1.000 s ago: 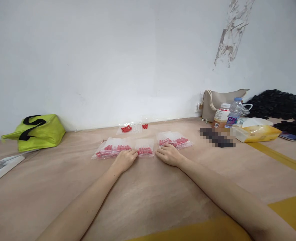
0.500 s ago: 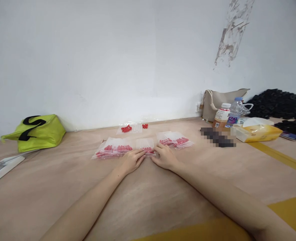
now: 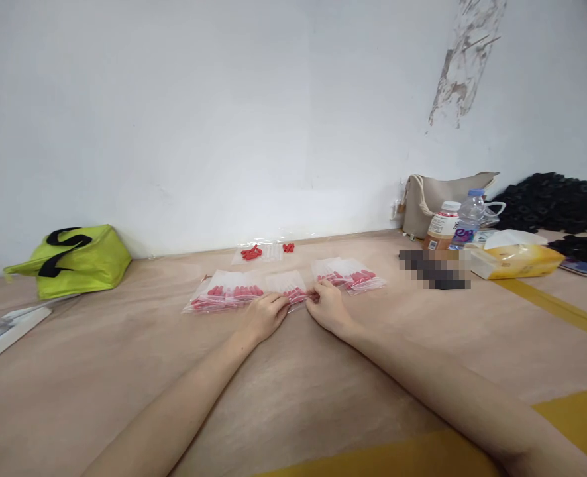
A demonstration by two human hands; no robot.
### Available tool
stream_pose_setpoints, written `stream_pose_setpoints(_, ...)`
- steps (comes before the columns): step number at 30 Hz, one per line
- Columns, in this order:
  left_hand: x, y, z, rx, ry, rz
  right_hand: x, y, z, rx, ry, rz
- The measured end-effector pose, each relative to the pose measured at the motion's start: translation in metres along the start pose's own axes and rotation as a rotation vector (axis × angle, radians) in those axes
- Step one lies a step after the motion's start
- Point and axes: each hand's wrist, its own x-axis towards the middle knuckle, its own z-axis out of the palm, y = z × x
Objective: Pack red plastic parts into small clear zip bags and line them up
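A small clear zip bag [image 3: 288,283] with several red pieces in its near part lies between my hands, slightly turned. My left hand [image 3: 268,315] has its fingertips closed at the bag's near left corner. At the near right corner, my right hand [image 3: 329,308] is curled with thumb and fingers pinching the edge; the fingertips are partly hidden. Left of my left hand lies a stack of similar filled bags [image 3: 226,291]. More filled bags [image 3: 350,275] overlap each other just beyond my right hand.
Near the wall, loose red pieces [image 3: 251,252] and clear tubes [image 3: 273,252] lie on clear plastic. A yellow-green bag [image 3: 82,262] stands at left. At right are a tissue pack [image 3: 517,258], two bottles [image 3: 442,228], a beige bag [image 3: 415,199] and a black heap [image 3: 556,202].
The zip bag between my hands has turned a little, its far end swinging left. My right hand has drawn its fingers together at the bag's corner. The view has shifted slightly.
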Motion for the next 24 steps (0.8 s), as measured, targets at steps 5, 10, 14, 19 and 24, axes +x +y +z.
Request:
stream_pose_setpoints(5, 0.004, -0.001, 0.003, -0.107, -0.042, 0.049, -0.001, -0.003, -0.002, -0.152, -0.133, -0.091)
stream_pose_setpoints(10, 0.006, -0.008, 0.014, -0.272, -0.136, 0.048, -0.003, -0.004, -0.005, -0.254, -0.265, -0.12)
stream_pose_setpoints(14, 0.005, -0.01, 0.013, -0.242, -0.188, 0.04, -0.006, -0.001, -0.011, -0.21, -0.302, -0.164)
stream_pose_setpoints(19, 0.001, -0.005, 0.001, -0.075, -0.103, -0.045, -0.01, 0.01, -0.022, -0.116, -0.267, -0.274)
stream_pose_setpoints(24, -0.009, -0.009, -0.019, -0.091, -0.051, 0.058, -0.008, 0.027, -0.033, -0.063, -0.258, -0.413)
